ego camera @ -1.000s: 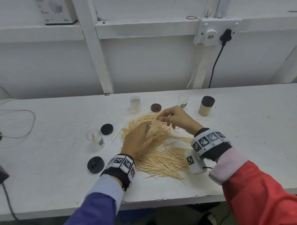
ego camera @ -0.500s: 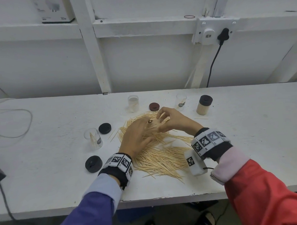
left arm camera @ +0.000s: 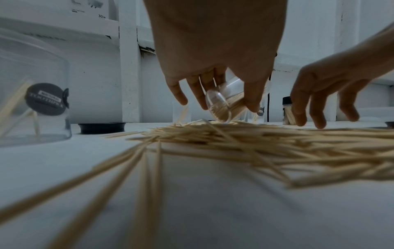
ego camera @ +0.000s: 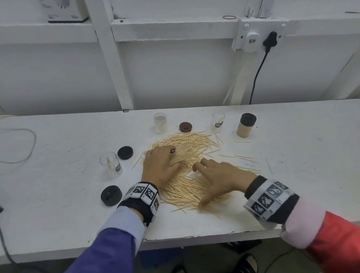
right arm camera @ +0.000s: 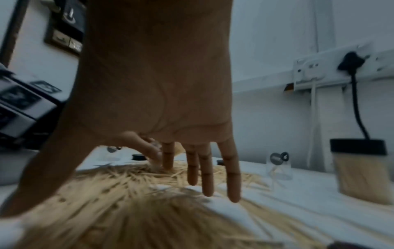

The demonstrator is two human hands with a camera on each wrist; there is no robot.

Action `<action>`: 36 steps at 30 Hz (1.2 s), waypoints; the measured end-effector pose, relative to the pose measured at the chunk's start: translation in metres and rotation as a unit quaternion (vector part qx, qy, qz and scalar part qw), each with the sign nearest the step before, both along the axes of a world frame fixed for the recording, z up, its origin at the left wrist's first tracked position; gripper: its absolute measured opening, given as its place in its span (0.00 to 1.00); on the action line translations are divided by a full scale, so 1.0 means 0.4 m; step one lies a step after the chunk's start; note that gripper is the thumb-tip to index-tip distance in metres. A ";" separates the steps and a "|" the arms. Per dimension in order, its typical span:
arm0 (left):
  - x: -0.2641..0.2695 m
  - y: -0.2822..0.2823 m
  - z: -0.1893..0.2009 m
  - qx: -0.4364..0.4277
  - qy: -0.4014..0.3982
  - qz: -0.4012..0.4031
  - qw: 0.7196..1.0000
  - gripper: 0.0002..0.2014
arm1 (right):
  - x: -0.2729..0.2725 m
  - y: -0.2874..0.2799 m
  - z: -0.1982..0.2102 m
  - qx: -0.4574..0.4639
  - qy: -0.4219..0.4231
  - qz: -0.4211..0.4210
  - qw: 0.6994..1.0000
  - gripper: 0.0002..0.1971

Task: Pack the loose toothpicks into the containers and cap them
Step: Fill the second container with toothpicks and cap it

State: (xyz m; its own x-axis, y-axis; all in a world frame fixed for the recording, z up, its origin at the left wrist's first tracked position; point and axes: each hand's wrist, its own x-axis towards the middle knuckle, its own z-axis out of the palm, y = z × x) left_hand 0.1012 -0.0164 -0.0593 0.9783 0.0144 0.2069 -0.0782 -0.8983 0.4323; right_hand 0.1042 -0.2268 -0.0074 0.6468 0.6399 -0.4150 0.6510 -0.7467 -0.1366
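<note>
A wide pile of loose toothpicks lies on the white table. My left hand grips a clear container and holds it tilted low over the pile's far left part, partly filled with toothpicks. My right hand hovers over the near right of the pile, fingers spread and pointing down, holding nothing. A clear container holding a few toothpicks stands to the left. Two more clear containers stand behind the pile. A full, black-capped container stands at the back right.
Loose caps lie around the pile: a black cap at the left, another black cap nearer the front edge, and a brown cap behind. Stray toothpicks lie to the right. A black cable hangs from the wall socket.
My right hand has drawn back from the container's mouth to the near side of the pile and spread its fingers. The left hand still holds the tilted container in much the same place.
</note>
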 end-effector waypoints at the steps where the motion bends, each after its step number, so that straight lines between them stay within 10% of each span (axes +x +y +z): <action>1: 0.000 -0.001 0.001 0.001 0.000 0.001 1.000 0.29 | -0.011 -0.001 -0.010 -0.015 -0.006 0.015 1.000 0.51; 12: -0.004 -0.003 0.009 0.006 0.017 0.005 1.000 0.29 | 0.001 -0.014 -0.023 0.036 -0.053 0.043 0.997 0.19; 36: -0.004 -0.003 0.010 -0.004 0.026 -0.003 1.000 0.27 | 0.148 -0.026 -0.033 -0.018 -0.126 0.024 0.992 0.09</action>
